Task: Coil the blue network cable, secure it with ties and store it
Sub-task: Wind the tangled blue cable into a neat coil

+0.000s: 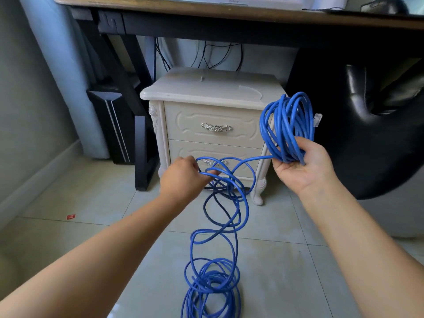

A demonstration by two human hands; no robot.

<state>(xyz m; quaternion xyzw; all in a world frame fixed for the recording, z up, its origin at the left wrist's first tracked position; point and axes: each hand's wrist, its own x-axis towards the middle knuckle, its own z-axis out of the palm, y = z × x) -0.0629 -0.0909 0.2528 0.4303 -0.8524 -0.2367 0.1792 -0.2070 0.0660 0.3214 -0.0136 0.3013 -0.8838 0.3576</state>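
Underfoot, the floor (80,237) is pale glossy tile, with a small red scrap (71,216) lying at the left of the frame; a grey wall with a skirting board runs down the left edge; across the top spans a wooden desk (206,12) on black legs, carrying a white keyboard (229,1) whose faint lettering is too small to read, and a black mouse (385,5) at the upper right; black cords (206,56) hang behind it; a black computer tower (114,125) stands at centre left and a black leather chair (367,111) fills the right side; in the middle stands a cream nightstand (183,88) with two drawers, both closed so their contents are hidden, each with a silver handle (216,127); two white ties (251,89) lie on its top; the blue network cable (289,120) is partly wound into a coil held up at centre right, its clear plug (317,119) sticking out beside the loops; the right grip (302,166), palm up, has fingers curled round the bottom of that coil; one strand runs left to the left grip (183,177), which pinches it in front of the lower drawer; from there the cable drops in loose loops to a tangled heap on the tiles at bottom centre.
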